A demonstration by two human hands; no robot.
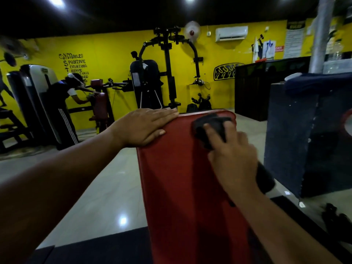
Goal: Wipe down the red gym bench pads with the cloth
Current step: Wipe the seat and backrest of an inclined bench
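Observation:
A long red bench pad (pixel 181 178) runs from the bottom of the view up to its far end near the middle. My left hand (pixel 144 126) lies flat, fingers straight, on the pad's far left corner. My right hand (pixel 230 149) presses a dark cloth (pixel 209 128) against the pad's far right part, with the fingers spread on top of the cloth. Part of the cloth is hidden under that hand.
A dark padded block (pixel 308 140) stands close on the right. Another person (pixel 64 103) bends over a red machine seat (pixel 100 105) at the left. A black multi-gym machine (pixel 163 73) stands by the yellow wall. Shiny tiled floor (pixel 106 187) lies left of the bench.

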